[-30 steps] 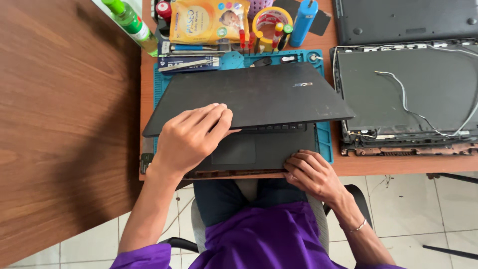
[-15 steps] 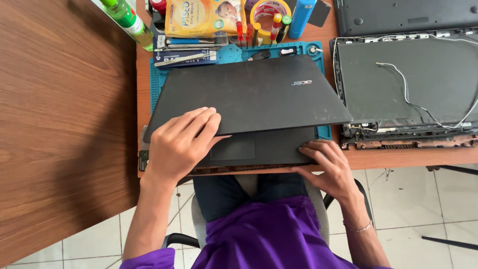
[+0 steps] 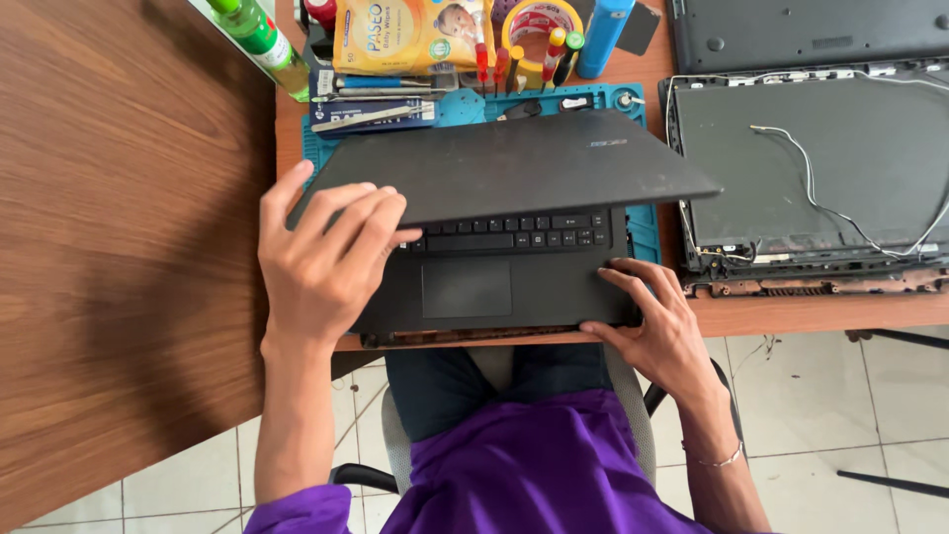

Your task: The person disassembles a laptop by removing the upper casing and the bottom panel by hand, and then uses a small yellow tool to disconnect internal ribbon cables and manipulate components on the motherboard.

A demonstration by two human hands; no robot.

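Note:
A black laptop (image 3: 514,287) lies on a blue work mat (image 3: 643,222) at the desk's front edge. Its dark lid (image 3: 514,163) is raised partway, showing the keyboard and touchpad. My left hand (image 3: 321,257) grips the lid's front left edge, fingers on top and thumb under it. My right hand (image 3: 652,321) presses down on the laptop's front right corner, fingers spread over the palm rest.
A dismantled laptop shell with loose cables (image 3: 820,168) lies to the right. Behind the mat are a yellow wipes pack (image 3: 405,35), a green bottle (image 3: 262,40), a tape roll (image 3: 539,25), a blue cylinder (image 3: 603,35) and small tools. A wooden tabletop (image 3: 119,227) spans the left.
The lid has been lifted higher by my left hand, uncovering the keyboard. My right hand has shifted onto the front right corner of the base.

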